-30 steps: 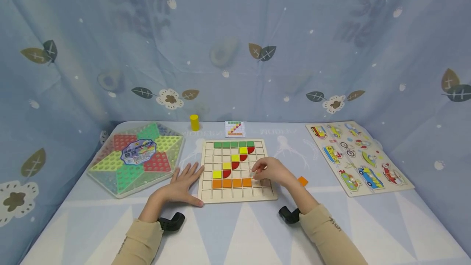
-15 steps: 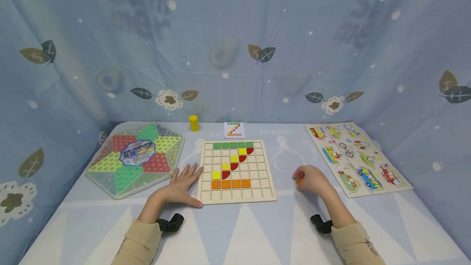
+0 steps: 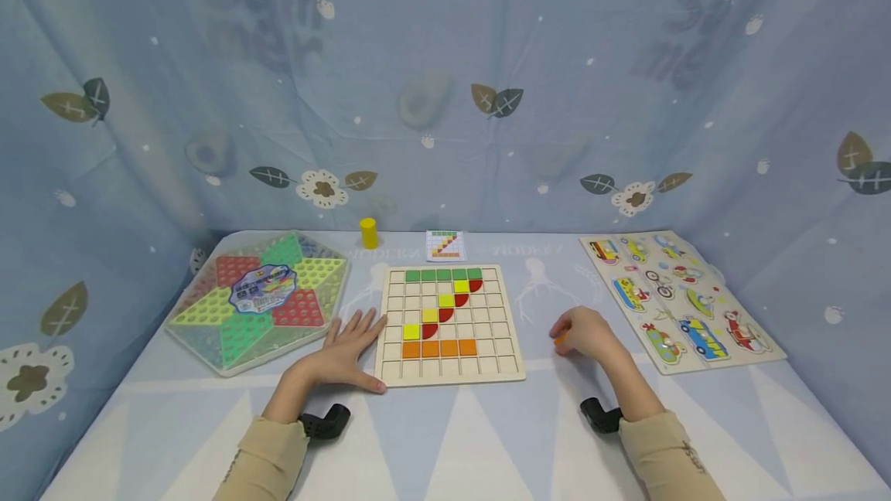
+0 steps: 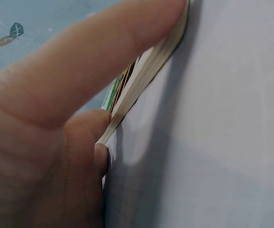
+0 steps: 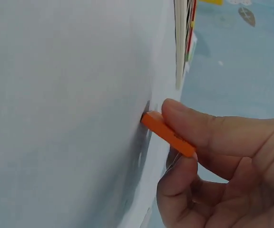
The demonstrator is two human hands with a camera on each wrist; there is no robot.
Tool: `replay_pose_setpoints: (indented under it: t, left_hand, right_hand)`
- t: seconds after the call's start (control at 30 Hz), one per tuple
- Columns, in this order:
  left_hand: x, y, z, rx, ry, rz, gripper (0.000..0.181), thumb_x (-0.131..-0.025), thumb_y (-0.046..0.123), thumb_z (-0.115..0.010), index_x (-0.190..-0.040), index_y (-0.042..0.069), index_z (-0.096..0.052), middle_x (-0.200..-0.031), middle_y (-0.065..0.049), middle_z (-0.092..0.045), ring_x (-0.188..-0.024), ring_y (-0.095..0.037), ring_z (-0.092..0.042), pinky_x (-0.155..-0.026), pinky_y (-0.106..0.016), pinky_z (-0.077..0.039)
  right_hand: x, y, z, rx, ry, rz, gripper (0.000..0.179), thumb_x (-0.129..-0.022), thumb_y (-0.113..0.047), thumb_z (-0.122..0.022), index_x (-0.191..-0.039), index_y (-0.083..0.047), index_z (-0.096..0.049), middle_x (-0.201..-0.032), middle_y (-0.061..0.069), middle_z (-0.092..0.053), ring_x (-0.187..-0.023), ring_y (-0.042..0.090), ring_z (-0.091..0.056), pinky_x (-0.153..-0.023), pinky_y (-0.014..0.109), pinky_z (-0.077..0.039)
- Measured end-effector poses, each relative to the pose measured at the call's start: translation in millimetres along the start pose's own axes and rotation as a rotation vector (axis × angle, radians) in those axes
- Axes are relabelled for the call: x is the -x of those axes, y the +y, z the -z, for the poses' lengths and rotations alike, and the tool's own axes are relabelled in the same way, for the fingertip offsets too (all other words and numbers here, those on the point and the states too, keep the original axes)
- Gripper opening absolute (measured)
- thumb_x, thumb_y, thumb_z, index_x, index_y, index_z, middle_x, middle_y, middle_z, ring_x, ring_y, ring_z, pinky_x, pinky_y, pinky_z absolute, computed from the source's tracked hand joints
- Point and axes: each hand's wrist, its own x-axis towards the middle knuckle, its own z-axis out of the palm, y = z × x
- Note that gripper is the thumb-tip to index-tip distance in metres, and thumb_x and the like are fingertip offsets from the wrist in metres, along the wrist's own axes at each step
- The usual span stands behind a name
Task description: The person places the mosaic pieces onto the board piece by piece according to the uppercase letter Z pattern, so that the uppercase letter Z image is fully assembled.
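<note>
To the right of the wooden grid board (image 3: 497,331), my right hand (image 3: 585,332) pinches an orange square tile (image 5: 168,134) between thumb and fingers, just above the table. My left hand (image 3: 343,358) lies spread at the board's left edge, its thumb and fingers touching the side. On the board, green tiles (image 3: 443,275) form a row near the top. Yellow square tiles (image 3: 446,301) and red quarter-round tiles (image 3: 445,315) step down diagonally to the left. Below them runs a row of orange tiles (image 3: 448,348).
A small pattern card (image 3: 445,246) lies behind the board, and a yellow cylinder (image 3: 369,233) stands left of it. At the left is a hexagonal Chinese checkers set (image 3: 261,304); at the right, a wooden picture puzzle (image 3: 678,296). A patterned curtain (image 3: 445,99) hangs behind.
My right hand has moved from over the board to the table at right and picked up the orange tile that lay there. My left hand stays at the board's edge.
</note>
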Motion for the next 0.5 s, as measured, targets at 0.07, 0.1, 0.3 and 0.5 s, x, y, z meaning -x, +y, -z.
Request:
replay_pose_setpoints:
  t: [0.07,0.1,0.3,0.5]
  left_hand:
    - [0.3,-0.1,0.1,0.000,0.000,0.003,0.112,-0.065,0.052,-0.077,-0.148,0.005,-0.017,-0.153,-0.020,-0.005,-0.139,-0.041,0.005,-0.106,-0.059,0.010]
    - [0.4,-0.1,0.3,0.000,0.001,0.006,0.112,-0.065,0.052,-0.077,-0.148,0.005,-0.017,-0.153,-0.020,-0.005,-0.139,-0.041,0.005,-0.106,-0.059,0.010]
    - [-0.1,0.0,0.5,-0.003,0.003,0.020,0.113,-0.065,0.053,-0.077,-0.148,0.006,-0.017,-0.154,-0.019,-0.004,-0.139,-0.041,0.005,-0.106,-0.059,0.010]
    - [-2.0,-0.1,-0.6,-0.011,-0.007,0.020,0.114,-0.065,0.055,-0.076,-0.148,0.006,-0.016,-0.154,-0.018,-0.003,-0.139,-0.040,0.006,-0.106,-0.059,0.009]
  right_hand:
    - [-3.3,-3,-2,-0.047,-0.004,0.005,0.017,-0.070,-0.002,-0.076,-0.086,-0.002,-0.071,-0.082,0.004,-0.065,-0.071,0.016,-0.054,-0.064,0.030,-0.045]
    - [-5.2,-6,-3,-0.091,-0.020,0.012,0.017,-0.071,-0.002,-0.075,-0.088,-0.001,-0.071,-0.082,0.004,-0.065,-0.071,0.015,-0.054,-0.064,0.029,-0.046]
    - [-14.4,-32,-18,-0.361,-0.171,0.085,0.016,-0.080,-0.001,-0.069,-0.095,0.002,-0.069,-0.087,0.007,-0.064,-0.074,0.013,-0.060,-0.067,0.028,-0.053]
    - [-20.3,-60,-41,-0.281,-0.208,0.147,0.005,-0.079,-0.005,-0.070,-0.084,-0.005,-0.070,-0.075,0.002,-0.061,-0.068,0.013,-0.054,-0.063,0.024,-0.047]
